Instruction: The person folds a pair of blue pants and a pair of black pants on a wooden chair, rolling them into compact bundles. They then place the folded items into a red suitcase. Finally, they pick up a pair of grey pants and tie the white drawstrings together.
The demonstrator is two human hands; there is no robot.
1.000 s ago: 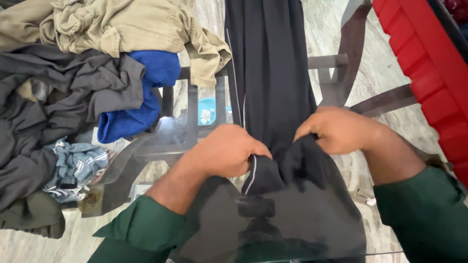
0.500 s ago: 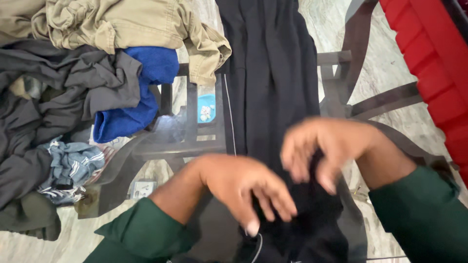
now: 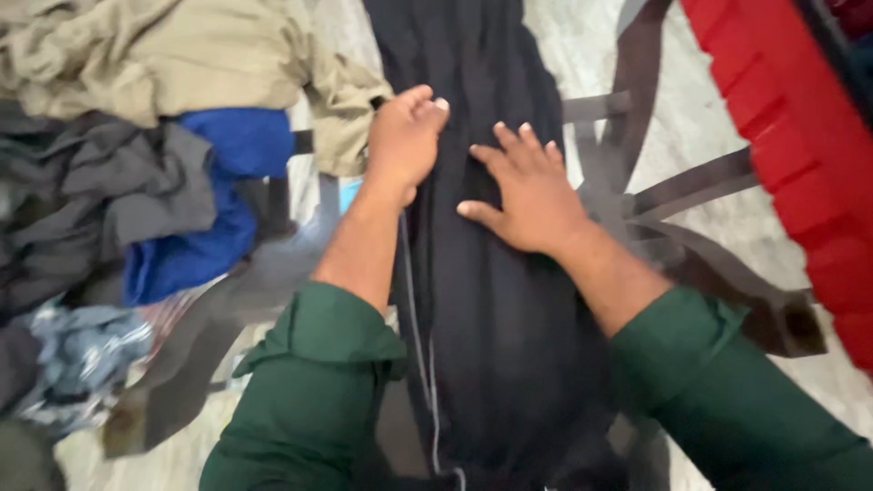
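A long black garment [image 3: 496, 300] with a thin white side stripe lies lengthwise on a glass table. My left hand [image 3: 405, 141] rests on its left edge, fingers curled down onto the cloth; whether it pinches the fabric I cannot tell. My right hand [image 3: 526, 189] lies flat on the middle of the garment with its fingers spread. Both arms wear dark green sleeves.
A heap of clothes covers the left: a khaki garment [image 3: 173, 59], a blue cloth [image 3: 214, 205], grey clothing [image 3: 86, 214] and a striped blue-grey piece [image 3: 86, 350]. A red plastic chair [image 3: 791, 136] stands at the right. The table's dark frame [image 3: 677, 186] shows through the glass.
Both hands let go of the bunched near end of the black garment and moved away from me up along it; they now press on its upper part. The view shifted.
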